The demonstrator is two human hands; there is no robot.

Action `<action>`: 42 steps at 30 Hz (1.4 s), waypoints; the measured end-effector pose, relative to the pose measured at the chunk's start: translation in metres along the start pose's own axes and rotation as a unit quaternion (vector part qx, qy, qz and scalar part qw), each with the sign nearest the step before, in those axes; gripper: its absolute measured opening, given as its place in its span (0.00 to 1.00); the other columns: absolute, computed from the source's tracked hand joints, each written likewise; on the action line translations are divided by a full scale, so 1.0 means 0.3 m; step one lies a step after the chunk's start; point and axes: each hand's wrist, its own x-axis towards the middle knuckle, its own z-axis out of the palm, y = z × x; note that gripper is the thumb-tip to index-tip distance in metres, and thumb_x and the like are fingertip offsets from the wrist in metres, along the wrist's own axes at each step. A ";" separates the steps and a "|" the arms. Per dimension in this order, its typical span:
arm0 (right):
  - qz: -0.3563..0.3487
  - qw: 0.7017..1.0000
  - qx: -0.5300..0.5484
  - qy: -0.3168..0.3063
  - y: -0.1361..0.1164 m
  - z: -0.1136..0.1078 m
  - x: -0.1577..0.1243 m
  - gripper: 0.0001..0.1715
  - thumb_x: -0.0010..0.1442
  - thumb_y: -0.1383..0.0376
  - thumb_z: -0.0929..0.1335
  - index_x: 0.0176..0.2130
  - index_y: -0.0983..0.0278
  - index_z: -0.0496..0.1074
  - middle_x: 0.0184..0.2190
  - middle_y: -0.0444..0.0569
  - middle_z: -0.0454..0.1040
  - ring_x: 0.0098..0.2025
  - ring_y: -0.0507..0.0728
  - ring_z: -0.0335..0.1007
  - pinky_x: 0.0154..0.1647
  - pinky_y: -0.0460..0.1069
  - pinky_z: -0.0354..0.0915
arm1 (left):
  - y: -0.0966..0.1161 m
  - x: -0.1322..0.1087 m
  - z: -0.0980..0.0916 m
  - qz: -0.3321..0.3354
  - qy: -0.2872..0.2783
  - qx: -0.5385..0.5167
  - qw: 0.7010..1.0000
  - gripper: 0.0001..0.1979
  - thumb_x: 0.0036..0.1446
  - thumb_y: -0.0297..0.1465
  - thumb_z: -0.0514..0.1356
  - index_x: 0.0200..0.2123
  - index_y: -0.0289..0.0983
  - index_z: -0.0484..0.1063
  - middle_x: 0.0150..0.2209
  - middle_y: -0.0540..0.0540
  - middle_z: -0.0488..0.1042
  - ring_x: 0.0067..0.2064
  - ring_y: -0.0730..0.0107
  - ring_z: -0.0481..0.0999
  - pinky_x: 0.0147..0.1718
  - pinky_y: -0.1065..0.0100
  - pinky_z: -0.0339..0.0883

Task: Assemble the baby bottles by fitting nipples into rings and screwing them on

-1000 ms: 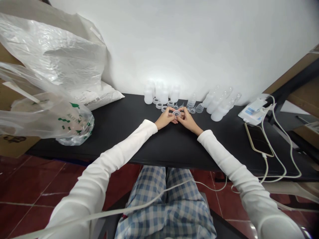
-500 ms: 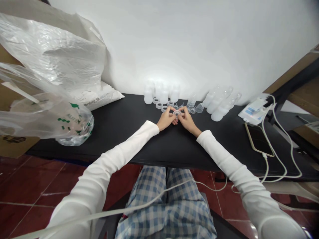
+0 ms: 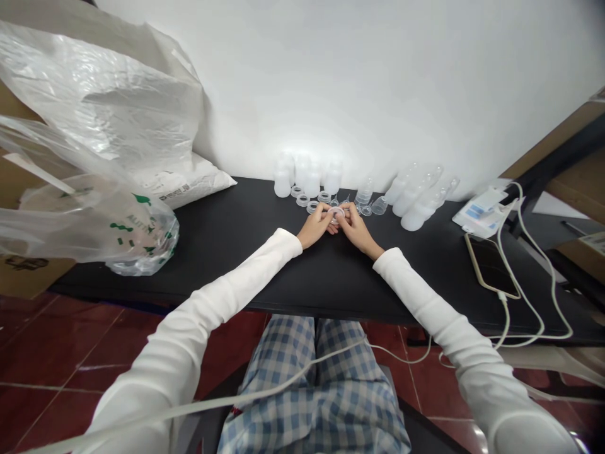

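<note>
Both hands meet over the middle of the black table (image 3: 246,252). My left hand (image 3: 316,227) and my right hand (image 3: 355,229) pinch one small clear plastic ring (image 3: 336,215) between their fingertips, just above the tabletop. Right behind the hands lie several more clear rings (image 3: 302,199) and small clear nipple-like parts (image 3: 365,209). Further back, white plastic bottles (image 3: 309,178) stand against the wall, and several clear bottles (image 3: 416,200) lie tilted to the right of them.
A large plastic bag (image 3: 94,227) fills the table's left end, with a white sack (image 3: 184,183) behind it. At the right lie a phone (image 3: 490,265) with a white cable (image 3: 534,302) and a white packet (image 3: 479,211). Cardboard boxes stand at both sides.
Both hands have shifted slightly away from me toward the parts, still pinching the ring, which has turned a little between the fingers.
</note>
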 end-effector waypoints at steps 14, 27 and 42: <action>-0.017 1.000 0.002 0.015 0.008 0.006 0.004 0.21 0.64 0.45 0.66 0.39 0.57 0.60 0.25 0.40 0.71 0.26 0.53 0.70 0.29 0.49 0.64 | 0.016 -0.019 0.006 0.056 -0.010 0.157 0.986 0.06 0.72 0.30 0.50 0.38 0.40 0.56 0.23 0.57 0.70 0.22 0.77 0.72 0.26 0.74 0.67; -0.010 0.996 0.086 -0.016 0.009 0.003 0.014 0.28 0.58 0.41 0.71 0.39 0.57 0.59 0.25 0.39 0.69 0.27 0.52 0.71 0.30 0.49 0.68 | -0.023 -0.002 -0.002 0.095 -0.005 0.228 0.969 0.06 0.72 0.33 0.50 0.40 0.40 0.56 0.27 0.53 0.72 0.25 0.74 0.73 0.30 0.70 0.67; -0.005 1.000 0.031 0.003 -0.002 0.001 0.003 0.28 0.61 0.38 0.68 0.40 0.58 0.61 0.26 0.39 0.70 0.25 0.50 0.67 0.27 0.48 0.66 | -0.004 -0.004 -0.031 0.148 0.004 0.248 0.957 0.04 0.68 0.32 0.54 0.39 0.39 0.63 0.32 0.50 0.74 0.33 0.71 0.76 0.38 0.69 0.71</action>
